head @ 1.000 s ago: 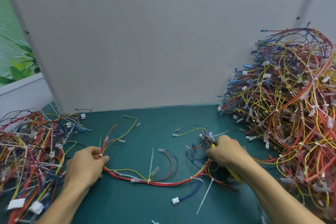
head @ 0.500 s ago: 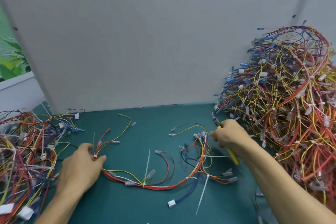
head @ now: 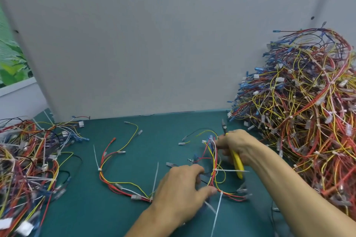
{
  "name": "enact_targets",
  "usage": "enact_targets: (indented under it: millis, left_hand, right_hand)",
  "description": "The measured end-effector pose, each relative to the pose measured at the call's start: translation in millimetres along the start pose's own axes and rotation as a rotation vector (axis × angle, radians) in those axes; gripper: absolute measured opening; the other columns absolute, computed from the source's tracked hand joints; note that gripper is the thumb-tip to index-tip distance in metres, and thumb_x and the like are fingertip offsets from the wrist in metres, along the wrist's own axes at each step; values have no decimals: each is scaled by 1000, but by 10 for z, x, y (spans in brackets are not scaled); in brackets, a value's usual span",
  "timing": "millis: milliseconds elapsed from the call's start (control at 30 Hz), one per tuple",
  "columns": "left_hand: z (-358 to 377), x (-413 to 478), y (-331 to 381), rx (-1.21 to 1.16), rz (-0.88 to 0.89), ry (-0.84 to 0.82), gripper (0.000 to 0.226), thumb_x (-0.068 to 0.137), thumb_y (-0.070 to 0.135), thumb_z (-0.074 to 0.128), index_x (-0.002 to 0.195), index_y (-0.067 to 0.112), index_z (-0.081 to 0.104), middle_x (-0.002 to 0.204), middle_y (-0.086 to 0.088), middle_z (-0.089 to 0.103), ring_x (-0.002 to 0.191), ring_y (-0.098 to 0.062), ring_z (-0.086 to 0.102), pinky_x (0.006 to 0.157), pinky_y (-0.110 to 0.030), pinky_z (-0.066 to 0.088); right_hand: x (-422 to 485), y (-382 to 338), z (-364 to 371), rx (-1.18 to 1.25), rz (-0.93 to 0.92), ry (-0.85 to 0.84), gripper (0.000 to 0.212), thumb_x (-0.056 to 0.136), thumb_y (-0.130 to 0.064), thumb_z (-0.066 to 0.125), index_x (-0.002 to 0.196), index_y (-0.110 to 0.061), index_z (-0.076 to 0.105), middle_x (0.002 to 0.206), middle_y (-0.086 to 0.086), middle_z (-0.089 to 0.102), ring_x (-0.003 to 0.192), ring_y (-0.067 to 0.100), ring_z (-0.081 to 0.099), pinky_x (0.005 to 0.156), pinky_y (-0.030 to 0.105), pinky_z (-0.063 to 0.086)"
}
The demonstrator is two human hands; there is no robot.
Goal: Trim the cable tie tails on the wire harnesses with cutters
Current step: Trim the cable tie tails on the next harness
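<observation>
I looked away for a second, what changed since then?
The left hand let go of the harness's left end and moved right, onto its bundle beside the right hand. The right hand still grips the yellow cutters; the big wire pile stayed.

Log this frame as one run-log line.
stage: pre-cut | left hand: on harness, grip unclear | right hand: holds cutters, tip pointing up, away from ties | tie tails: uncut

Left grip [head: 181, 192] palm-down with fingers [head: 193, 170] loosely curled; right grip [head: 237, 148] tightly clenched, farther forward, back upward.
</observation>
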State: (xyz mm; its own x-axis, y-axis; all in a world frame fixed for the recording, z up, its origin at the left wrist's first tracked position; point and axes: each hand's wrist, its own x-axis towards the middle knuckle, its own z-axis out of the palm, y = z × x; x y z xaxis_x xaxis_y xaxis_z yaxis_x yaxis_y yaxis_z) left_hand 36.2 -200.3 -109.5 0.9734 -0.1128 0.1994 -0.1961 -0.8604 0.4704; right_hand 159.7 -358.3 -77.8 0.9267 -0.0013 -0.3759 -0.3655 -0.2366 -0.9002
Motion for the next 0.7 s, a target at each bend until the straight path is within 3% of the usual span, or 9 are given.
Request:
enact_targets:
  millis: [67,167,233,367,533,700]
  left_hand:
    - [86,22,13,-83,-65,-13,41,75,53,66,109,31,59,87,16,68,89,-7,61,83,-30,49]
    - [126,36,-24,-228,-81,-12,29,81,33,68,109,30,65,68,20,65,73,3,60,79,-22,49]
    - [108,30,-54,-389,-70,-1,22,85,17,65,103,29,68,65,13,62,63,-2,57,75,-23,49]
    - [43,5,-149,-816,-158,44,28,87,-6,57,92,19,70,71,5,64,59,-11,59,67,-23,49]
    - [34,6,-190,-907,-160,74,24,87,-7,57,92,13,71,72,0,62,58,-12,55,63,-17,44]
    - [46,-1,-191,-955,-144,61,28,85,-8,60,84,16,73,73,2,69,56,-11,55,64,-19,47]
  right_hand:
    - [-35,-20,-6,159,-15,-108,19,85,-2,67,69,-9,61,53,5,60,41,13,45,41,19,35]
    - [-79,-88,-44,318,-30,-240,15,93,-8,57,78,-14,57,71,6,69,46,14,53,44,23,37]
    - [-96,-125,-69,323,-46,-265,13,94,-9,55,83,-16,54,78,8,72,48,15,55,45,25,38]
    - [-123,-163,-82,138,-141,-104,11,90,-5,60,82,-12,58,81,9,73,49,15,56,48,23,35]
    - [-121,-167,-3,82,-163,13,13,89,-10,64,78,-12,57,86,9,67,55,17,54,48,23,33]
    - [-111,-187,124,110,-138,1,19,85,-21,73,83,-7,61,81,10,70,54,15,50,36,18,34]
